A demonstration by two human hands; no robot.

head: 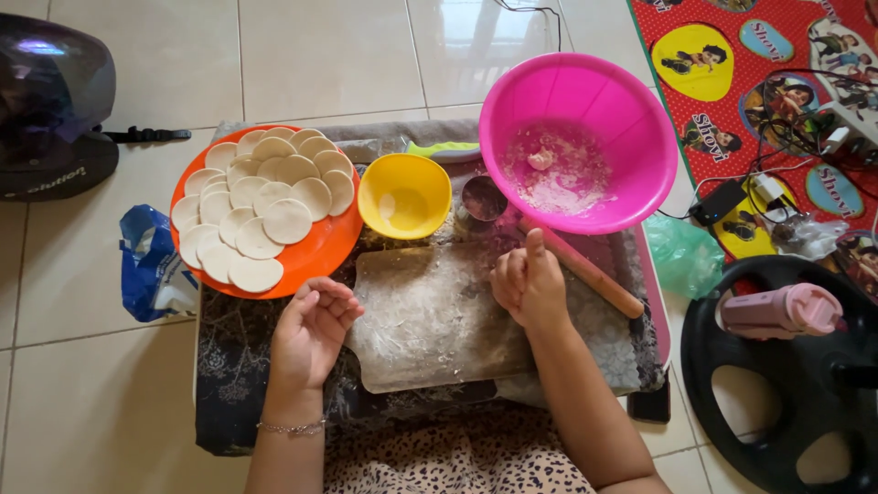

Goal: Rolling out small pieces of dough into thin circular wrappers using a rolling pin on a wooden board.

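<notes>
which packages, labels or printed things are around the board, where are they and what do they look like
Blue and white plastic packet: crumpled, on the tiled floor left of the orange plate.
Green plastic bag: scrunched, right of the pink bowl.
Red printed mat: top right, with yellow and blue ovals holding cartoon figures.
Dark helmet: top left, pale lettering on its rim.
</notes>
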